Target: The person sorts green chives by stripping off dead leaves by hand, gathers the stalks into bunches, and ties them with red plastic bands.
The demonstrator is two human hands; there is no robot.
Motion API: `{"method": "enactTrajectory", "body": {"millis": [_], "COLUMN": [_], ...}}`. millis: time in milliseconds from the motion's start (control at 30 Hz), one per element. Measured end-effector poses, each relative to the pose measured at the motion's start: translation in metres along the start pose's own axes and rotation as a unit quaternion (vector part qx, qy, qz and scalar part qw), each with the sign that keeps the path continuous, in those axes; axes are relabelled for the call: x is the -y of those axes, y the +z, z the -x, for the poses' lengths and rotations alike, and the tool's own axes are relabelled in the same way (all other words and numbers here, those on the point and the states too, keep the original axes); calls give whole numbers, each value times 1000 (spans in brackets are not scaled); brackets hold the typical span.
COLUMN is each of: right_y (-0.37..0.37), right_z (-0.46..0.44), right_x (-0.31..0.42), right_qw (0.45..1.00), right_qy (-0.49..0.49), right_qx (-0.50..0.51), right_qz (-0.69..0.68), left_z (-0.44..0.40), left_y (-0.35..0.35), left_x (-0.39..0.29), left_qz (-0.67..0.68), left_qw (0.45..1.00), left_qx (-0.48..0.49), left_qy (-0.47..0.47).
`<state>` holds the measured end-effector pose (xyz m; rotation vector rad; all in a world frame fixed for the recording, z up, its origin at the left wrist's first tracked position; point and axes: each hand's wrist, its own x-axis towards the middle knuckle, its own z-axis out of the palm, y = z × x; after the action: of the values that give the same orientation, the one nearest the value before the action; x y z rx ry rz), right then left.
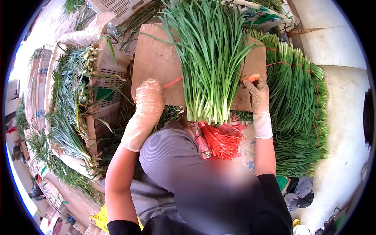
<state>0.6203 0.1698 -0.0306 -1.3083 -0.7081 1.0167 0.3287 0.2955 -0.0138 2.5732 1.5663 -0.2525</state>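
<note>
A loose bunch of long green leafy stalks (213, 58) lies across a brown board (156, 55), pale cut ends toward my body. From under its left side a red tie (173, 82) runs out to my left hand (150, 94), which is gloved and closed on the tie's end. At the bunch's right side my gloved right hand (257, 92) is pinched closed, its orange-looking fingertips by the leaves; what it holds is hidden. Below the stalk ends hangs a bundle of red ties (224, 141).
Tied green bunches (293, 90) are stacked on the right, beside a pale wall (344, 102). To the left stands a perforated crate (111, 84) near a heap of loose leaves (68, 94). Another crate (117, 9) is at the top left. My knee (168, 156) is below the board.
</note>
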Motion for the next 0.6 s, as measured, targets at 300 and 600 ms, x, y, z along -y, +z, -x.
{"method": "enactTrajectory", "body": {"millis": [300,600], "right_y": [55,91], "right_z": [-26,-22], "right_x": [26,30], "right_qw": [1000,992], "right_qy": [9,21], "right_qx": [20,110], "right_qz": [-11,-51], "left_z": [-24,-26], "left_y": [-53,-28], "left_x": [-36,-48], "left_qz": [650,733], "left_qw": [742,653], "left_qx": [161,185], "left_qy": [-41,-41]}}
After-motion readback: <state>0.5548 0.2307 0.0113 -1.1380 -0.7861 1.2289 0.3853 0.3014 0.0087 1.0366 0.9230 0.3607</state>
